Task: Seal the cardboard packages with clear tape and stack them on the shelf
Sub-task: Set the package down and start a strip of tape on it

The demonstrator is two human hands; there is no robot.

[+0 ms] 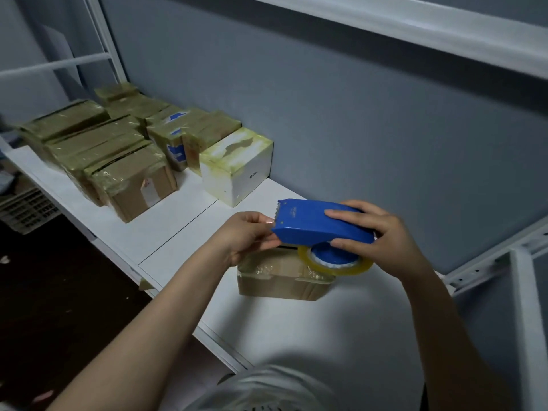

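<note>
A blue tape dispenser (311, 223) with a roll of clear tape (335, 264) hangs just above a small cardboard package (278, 278) lying on the white shelf (184, 229). My right hand (382, 235) grips the dispenser's body from the right side. At the dispenser's toothed front end, my left hand (249, 235) pinches with its fingertips; the tape end itself is too faint to make out. The package's top is partly wrapped in shiny tape and partly hidden behind the dispenser.
Several taped cardboard packages (98, 149) stand in rows at the shelf's far left, with a white box (237, 166) beside them. A grey wall runs behind. A white upper shelf beam (415, 28) hangs overhead, and a white upright post (530, 321) stands at right. A crate (26, 209) sits below left.
</note>
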